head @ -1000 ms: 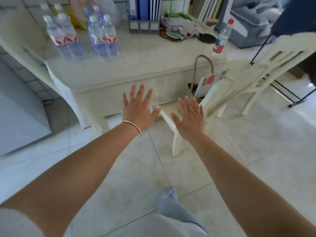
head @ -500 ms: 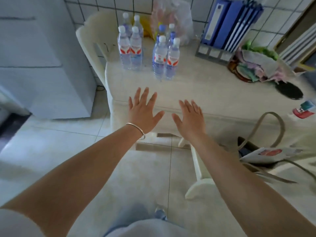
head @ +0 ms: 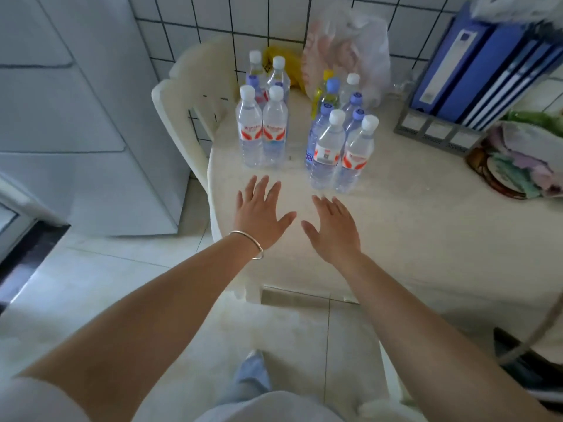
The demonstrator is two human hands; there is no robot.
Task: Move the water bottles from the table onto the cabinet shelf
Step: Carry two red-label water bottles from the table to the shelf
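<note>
Both the left hand (head: 259, 213) and right hand (head: 332, 226) hover spread wide, empty, before water bottles (head: 327, 150) beside blue binders (head: 475, 65).

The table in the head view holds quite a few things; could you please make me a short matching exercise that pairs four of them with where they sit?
Things:
1. bracelet
2. blue binders
3. clear plastic bag
4. white-capped bottle pair

Places:
A. against the tiled wall, behind the bottles
B. on the left wrist
C. nearest front bottles ahead of the left hand
D. upright in a grey rack at the table's far right

Pairs: 1-B, 2-D, 3-A, 4-C
</note>
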